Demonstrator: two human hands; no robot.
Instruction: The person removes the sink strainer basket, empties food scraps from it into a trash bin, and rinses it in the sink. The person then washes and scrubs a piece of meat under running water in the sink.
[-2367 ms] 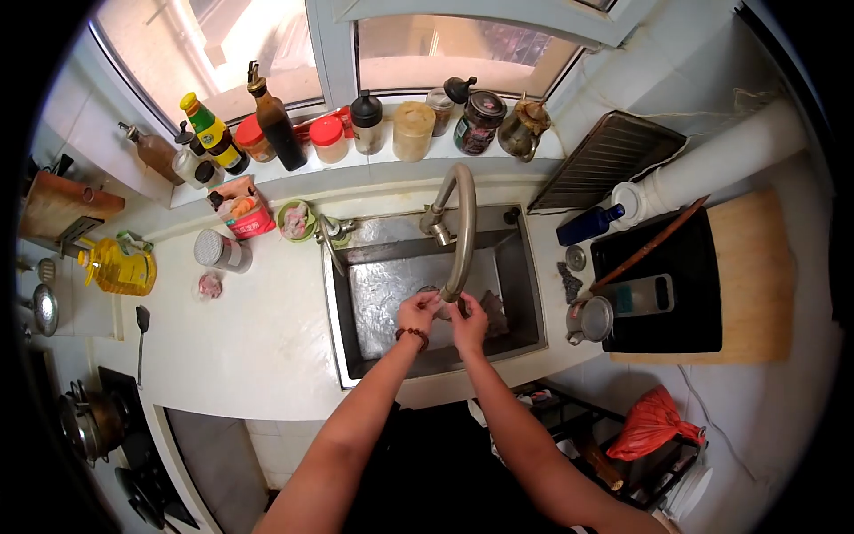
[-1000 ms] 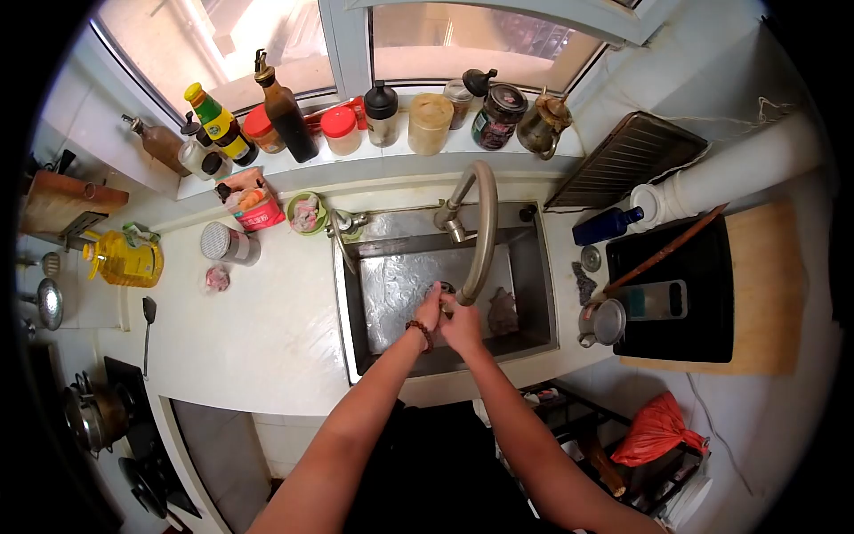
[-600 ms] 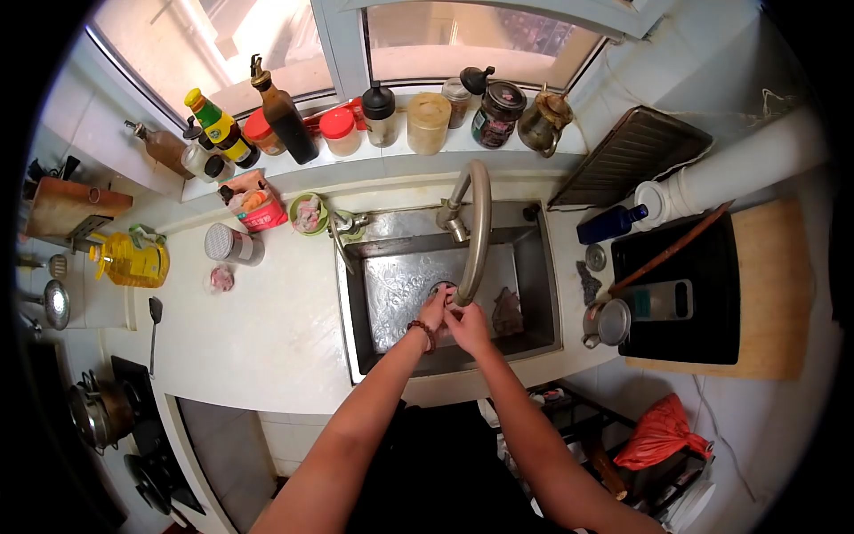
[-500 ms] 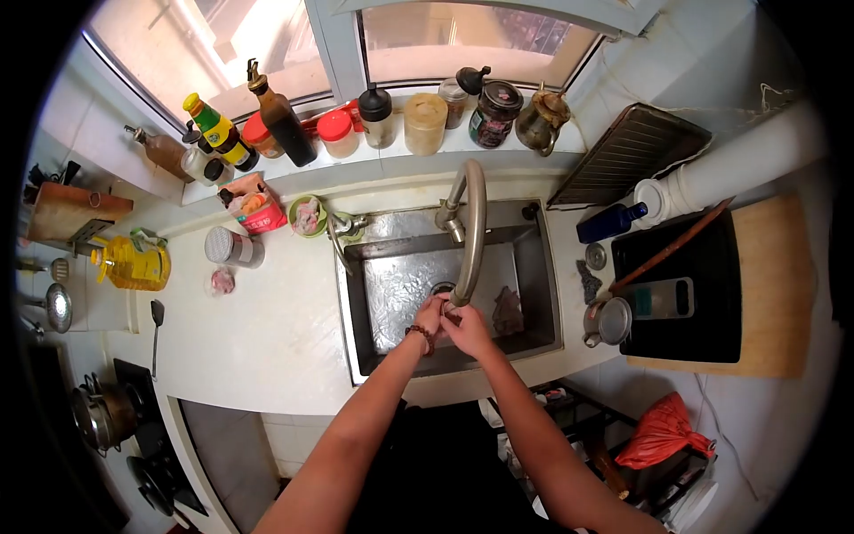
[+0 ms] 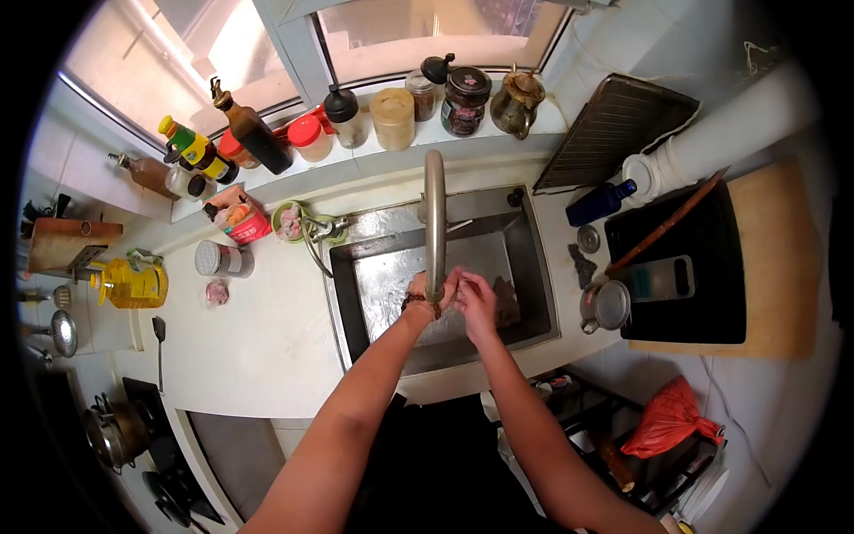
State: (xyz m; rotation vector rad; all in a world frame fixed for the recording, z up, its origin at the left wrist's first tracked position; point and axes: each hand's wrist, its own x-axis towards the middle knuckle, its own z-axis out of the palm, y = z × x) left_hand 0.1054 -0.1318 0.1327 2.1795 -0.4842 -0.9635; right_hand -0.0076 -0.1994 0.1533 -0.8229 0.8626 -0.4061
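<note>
Both my hands are over the metal sink [image 5: 391,245], close under the curved faucet [image 5: 435,205]. My left hand [image 5: 422,288], with a beaded bracelet [image 5: 420,304] at the wrist, is partly hidden by the spout; its visible fingers are closed. Beside it, my right hand [image 5: 479,303] has its fingers bent in a pinch towards the left fingertips. Whatever is between the fingers is too small or hidden to name. A brownish, limp piece [image 5: 508,304] lies on the sink floor, partly covered by my right hand.
Left of the sink are a green bowl [image 5: 289,222] with pale meat, a red packet [image 5: 242,216], a lidded jar [image 5: 222,259] and an oil jug [image 5: 133,283]. Bottles and jars line the windowsill. To the right sit a metal mug [image 5: 609,305] and a black tray [image 5: 689,303].
The view has shifted, so the faucet appears further left. My hands have moved slightly apart, and my right hand now sits a little higher with its fingers bent.
</note>
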